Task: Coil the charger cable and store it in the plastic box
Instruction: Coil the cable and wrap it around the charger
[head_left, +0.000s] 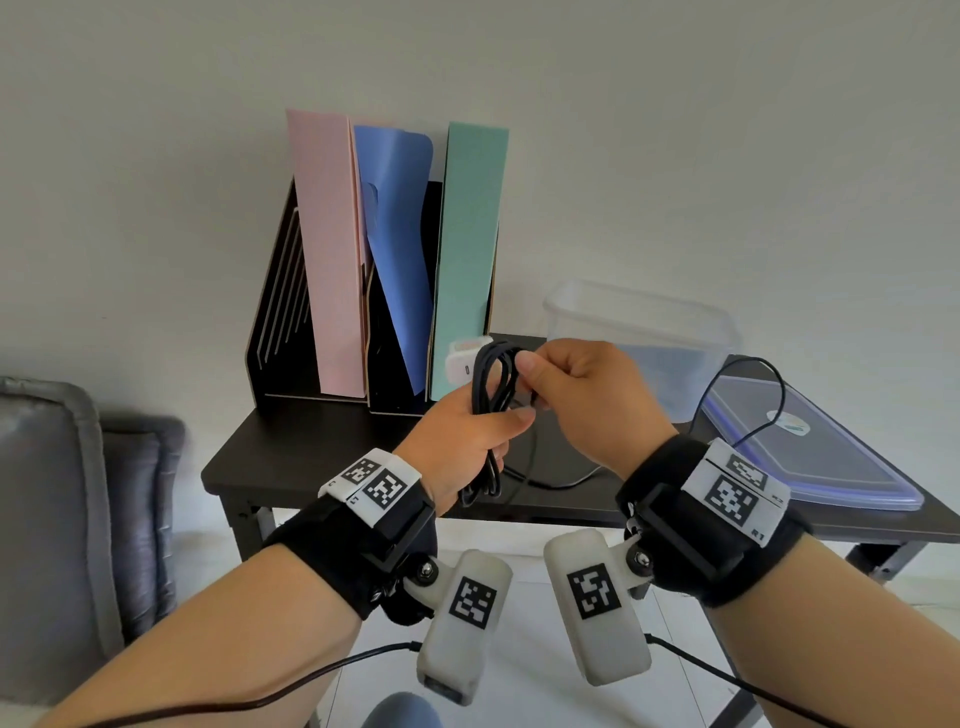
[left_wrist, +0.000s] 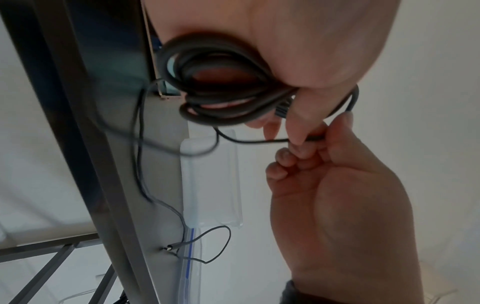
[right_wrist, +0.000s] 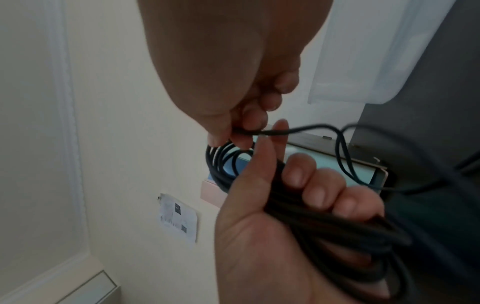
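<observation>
The black charger cable (head_left: 491, 395) is wound into several loops above the dark table (head_left: 311, 447). My left hand (head_left: 483, 436) grips the bundle around its middle, fingers curled round it. My right hand (head_left: 535, 376) pinches a strand at the top of the coil between thumb and fingers. In the right wrist view the right hand (right_wrist: 246, 131) pinches the strand while the left hand (right_wrist: 293, 197) holds the coil (right_wrist: 324, 222). A loose tail (head_left: 748, 379) trails right over the table. The clear plastic box (head_left: 644, 332) stands open behind my right hand.
The box's blue-rimmed lid (head_left: 821, 467) lies flat at the table's right end, with the cable's tail on it. A white charger adapter (head_left: 460, 361) sits behind the coil. A black file rack (head_left: 283, 312) holds pink, blue and green folders. A grey chair (head_left: 67, 493) stands left.
</observation>
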